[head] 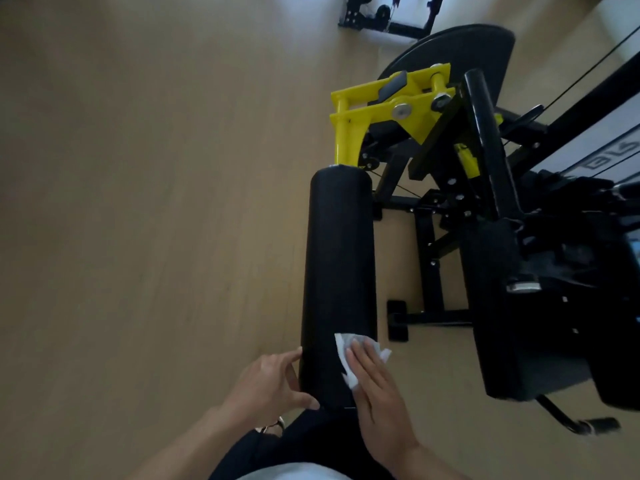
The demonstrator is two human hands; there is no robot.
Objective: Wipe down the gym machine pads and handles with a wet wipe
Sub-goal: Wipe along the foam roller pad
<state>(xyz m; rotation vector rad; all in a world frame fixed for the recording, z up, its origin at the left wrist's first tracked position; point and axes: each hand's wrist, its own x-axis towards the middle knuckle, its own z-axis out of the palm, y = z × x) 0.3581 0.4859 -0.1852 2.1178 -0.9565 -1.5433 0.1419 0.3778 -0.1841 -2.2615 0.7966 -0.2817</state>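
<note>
- I see the pad [339, 271], a long black foam roller, running away from me on a yellow arm [349, 133].
- White wipe [349, 355], crumpled, lies flat on the pad's near right side.
- Black seat pad [519, 341] sits to the right.

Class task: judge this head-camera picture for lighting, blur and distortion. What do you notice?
Head view: dim overall, bright glare on the floor at top; wide-angle bending of straight lines; the roller pad and wipe fairly sharp; the machine's black parts at right blurred.
</note>
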